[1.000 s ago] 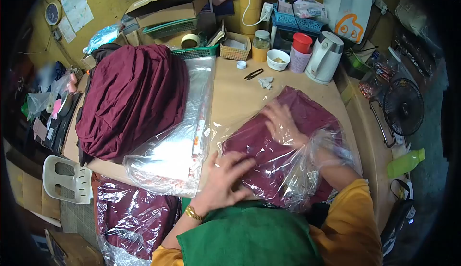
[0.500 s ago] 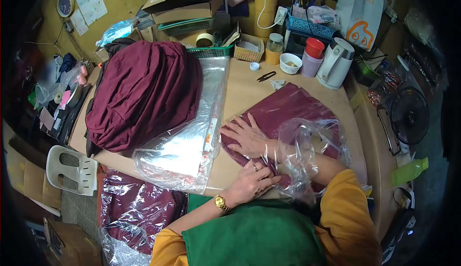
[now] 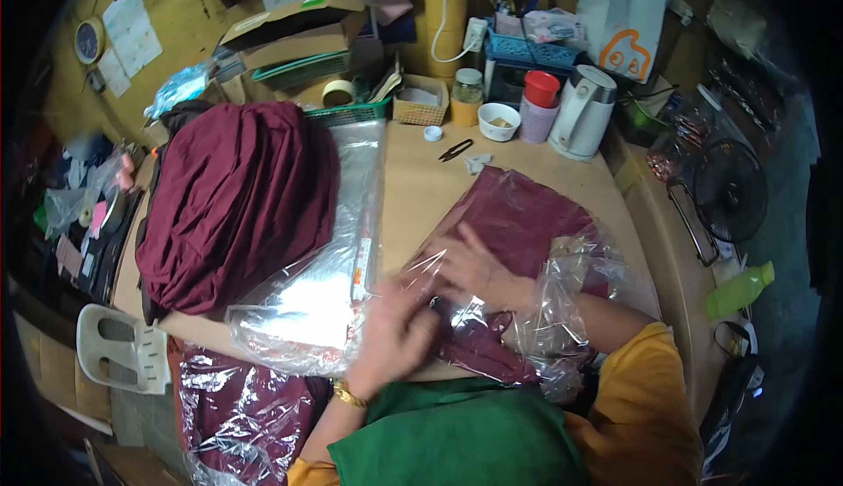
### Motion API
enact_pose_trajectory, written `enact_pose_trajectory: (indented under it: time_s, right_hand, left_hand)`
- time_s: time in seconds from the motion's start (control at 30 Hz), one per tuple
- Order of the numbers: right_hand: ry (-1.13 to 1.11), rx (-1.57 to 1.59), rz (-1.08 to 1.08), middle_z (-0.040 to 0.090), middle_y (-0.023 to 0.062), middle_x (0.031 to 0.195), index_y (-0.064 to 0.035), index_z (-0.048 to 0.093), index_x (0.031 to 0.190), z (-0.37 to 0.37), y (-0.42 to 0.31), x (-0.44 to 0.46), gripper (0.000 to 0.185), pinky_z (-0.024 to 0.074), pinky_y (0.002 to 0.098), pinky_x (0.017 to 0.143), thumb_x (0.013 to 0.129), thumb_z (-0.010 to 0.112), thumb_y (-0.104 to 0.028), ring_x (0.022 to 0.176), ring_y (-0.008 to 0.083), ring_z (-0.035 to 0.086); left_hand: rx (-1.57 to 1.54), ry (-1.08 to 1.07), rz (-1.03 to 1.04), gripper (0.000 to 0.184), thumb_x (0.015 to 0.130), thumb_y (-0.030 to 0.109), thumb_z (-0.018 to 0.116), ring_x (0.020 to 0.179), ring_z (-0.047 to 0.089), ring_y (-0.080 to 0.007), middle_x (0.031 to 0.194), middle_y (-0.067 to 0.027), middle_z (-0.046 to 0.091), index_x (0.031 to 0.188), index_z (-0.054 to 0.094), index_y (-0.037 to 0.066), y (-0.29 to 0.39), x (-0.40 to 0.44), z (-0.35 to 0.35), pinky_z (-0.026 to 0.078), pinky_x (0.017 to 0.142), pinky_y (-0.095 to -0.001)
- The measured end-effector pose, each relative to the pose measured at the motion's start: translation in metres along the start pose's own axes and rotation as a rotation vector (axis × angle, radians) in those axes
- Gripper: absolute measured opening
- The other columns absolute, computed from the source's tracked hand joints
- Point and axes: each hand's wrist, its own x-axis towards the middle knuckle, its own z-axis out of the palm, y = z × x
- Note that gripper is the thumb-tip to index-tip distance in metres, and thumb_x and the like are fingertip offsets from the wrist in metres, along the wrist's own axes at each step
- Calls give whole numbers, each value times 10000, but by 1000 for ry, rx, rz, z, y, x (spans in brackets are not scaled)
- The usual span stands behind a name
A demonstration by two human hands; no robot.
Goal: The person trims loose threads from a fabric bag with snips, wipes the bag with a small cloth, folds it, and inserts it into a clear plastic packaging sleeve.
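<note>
A folded maroon garment point(image 3: 527, 214) lies partly inside a clear plastic bag point(image 3: 562, 310) on the table. The bag is bunched around my right forearm. My right hand point(image 3: 479, 277) rests over the garment's left side, fingers stretched out and slightly blurred. My left hand point(image 3: 399, 324), with a gold watch point(image 3: 349, 396) on its wrist, is raised beside the right one. Motion smears its fingers, and a gleaming strip of plastic shows near them; whether they grip it I cannot tell.
A big pile of maroon cloth point(image 3: 241, 205) sits at the left beside flat clear bags point(image 3: 325, 284). Small scissors-like snips point(image 3: 456, 150), a white bowl point(image 3: 499, 122), a red-topped cup point(image 3: 540, 100) and a kettle point(image 3: 583, 113) stand behind. Bagged maroon cloth point(image 3: 246, 407) lies below the table edge.
My left hand has lifted from the garment's near edge and moved left and up toward my right hand. The right hand stays over the garment. The whole view has shifted slightly.
</note>
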Motion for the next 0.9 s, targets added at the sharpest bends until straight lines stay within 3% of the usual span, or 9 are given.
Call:
enact_pose_trajectory:
  time_s: [0.17,0.23,0.27,0.4,0.57,0.7,0.77,0.8,0.9]
  right_hand:
    - [36,-198,872,341,262,1454,-59,509,1316,-2,67,-31,582,164,661,1126,906,605,-462,1386,438,273]
    - [14,-204,904,312,268,1485,-90,487,1362,6,79,-36,637,179,644,1121,895,602,-507,1371,441,284]
    - [-15,-202,927,283,275,1515,-121,465,1408,2,78,-30,693,193,627,1115,883,599,-553,1355,445,295]
    - [-202,-189,969,216,268,1567,-226,409,1480,-13,99,-25,841,243,541,1072,815,563,-718,1388,439,262]
    - [-229,-147,898,165,247,1592,-214,327,1523,-5,100,-24,838,210,578,1110,863,527,-690,1434,420,205]
    - [-482,10,461,114,199,1618,-191,290,1536,-29,8,-38,715,122,639,1162,950,515,-533,1495,409,69]
    - [-775,115,371,146,195,1614,-180,312,1529,-69,-21,-61,655,190,579,1172,974,507,-469,1486,378,162]
    - [-559,478,342,253,206,1581,-163,339,1518,-43,-8,-132,622,240,492,1180,981,518,-421,1447,350,291]
    - [-568,974,1061,410,215,1498,-94,396,1482,-138,-53,-147,648,289,408,1166,935,617,-363,1389,345,394]
  left_hand:
    - [225,68,-351,571,951,338,611,1086,567,-462,1127,-329,569,1298,455,-88,-59,17,12,466,920,-466]
    - [228,-98,-593,544,928,364,643,963,631,-448,942,-271,652,1222,508,-74,-59,28,15,491,878,-457]
    - [207,-34,-425,466,908,391,671,734,650,-384,717,-197,648,1038,609,-53,-67,27,18,506,756,-427]
    - [-103,-53,-555,409,890,327,718,527,488,-202,570,-148,526,739,613,-38,-78,20,20,411,547,-381]
    - [-28,-59,-562,394,880,332,736,552,485,-164,585,-133,538,775,626,-32,-74,-1,21,425,561,-364]
    - [-214,-152,-705,479,867,415,738,624,574,-177,666,-143,619,867,669,-59,-73,-2,0,473,625,-346]
    - [-168,-214,-762,510,886,423,705,678,635,-219,724,-180,652,924,682,-85,-65,16,-6,494,679,-357]
    - [-49,-317,-749,472,918,396,661,709,663,-256,736,-202,665,964,692,-73,-61,26,-7,501,714,-369]
    - [-75,-264,-644,408,946,342,627,723,677,-286,738,-215,671,971,698,-59,-74,18,14,503,712,-371]
